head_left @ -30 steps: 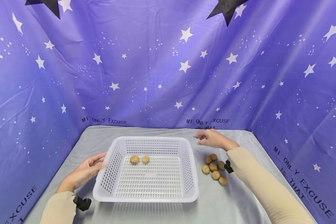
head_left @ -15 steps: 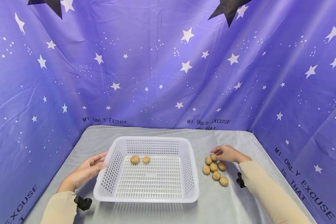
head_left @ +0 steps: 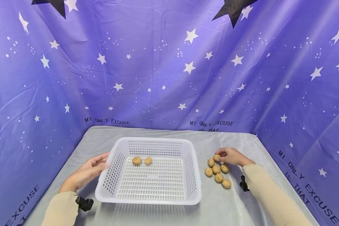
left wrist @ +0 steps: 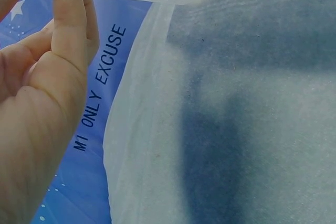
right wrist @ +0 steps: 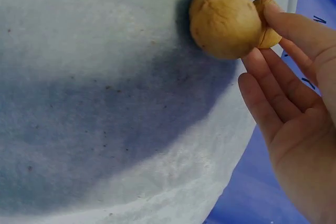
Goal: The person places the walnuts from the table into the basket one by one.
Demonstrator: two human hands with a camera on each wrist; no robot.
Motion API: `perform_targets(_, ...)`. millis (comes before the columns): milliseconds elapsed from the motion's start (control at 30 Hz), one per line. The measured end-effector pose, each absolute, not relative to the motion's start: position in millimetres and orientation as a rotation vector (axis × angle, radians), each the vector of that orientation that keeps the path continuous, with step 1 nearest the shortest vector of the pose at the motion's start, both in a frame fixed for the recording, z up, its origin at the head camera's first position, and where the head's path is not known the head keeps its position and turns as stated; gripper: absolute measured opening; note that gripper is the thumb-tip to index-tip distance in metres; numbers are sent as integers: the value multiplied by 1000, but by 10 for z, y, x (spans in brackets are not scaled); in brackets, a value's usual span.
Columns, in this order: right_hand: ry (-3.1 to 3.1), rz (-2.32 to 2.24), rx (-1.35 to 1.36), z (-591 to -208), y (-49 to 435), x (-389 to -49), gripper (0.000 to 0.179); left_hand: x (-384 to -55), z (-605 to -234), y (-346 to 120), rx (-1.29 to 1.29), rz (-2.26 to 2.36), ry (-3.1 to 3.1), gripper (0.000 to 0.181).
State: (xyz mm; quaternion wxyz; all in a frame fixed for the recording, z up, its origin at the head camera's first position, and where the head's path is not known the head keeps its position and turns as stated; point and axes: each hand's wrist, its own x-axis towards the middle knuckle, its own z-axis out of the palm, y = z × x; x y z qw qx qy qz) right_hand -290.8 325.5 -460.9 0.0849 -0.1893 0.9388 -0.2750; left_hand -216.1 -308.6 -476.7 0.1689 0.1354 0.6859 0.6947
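Note:
A white plastic basket (head_left: 148,201) with slotted walls stands on the grey cloth, two walnuts (head_left: 137,160) lying near its back left. My left hand (head_left: 86,172) grips the basket's left rim between thumb and fingers; in the left wrist view (left wrist: 44,72) the fingertips run out of frame. To the right of the basket, my right hand (head_left: 234,156) pinches the farthest walnut (head_left: 216,158) of a small group. Thumb and fingers are on either side of that walnut in the right wrist view, partly behind a nearer walnut (right wrist: 226,23). Several other walnuts (head_left: 216,169) lie loose beside it.
Grey cloth (head_left: 147,216) covers the table. Purple star-printed curtains (head_left: 158,78) rise close behind the table and along both sides. Black wrist cameras (head_left: 84,204) are strapped at the sleeves.
My right hand has come down from beyond the walnuts, moving right and nearer, and now pinches the farthest one. The left hand stays at the basket rim.

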Motion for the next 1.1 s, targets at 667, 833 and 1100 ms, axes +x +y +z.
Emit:
perform_targets(667,2815,-859,-770,-3923,2765,-3042,34,-2156,-4749,-3097,410,1971,1952,62)
perform_targets(833,2808,-839,-875,-3750,2476,-3069,33,-2162,-4749,-3096,418,1982,1942,62)
perform_targets(1100,2725,-748,-1039,-3580,1941,-3112,33,-2160,-4741,-3092,417,1984,1940,62)
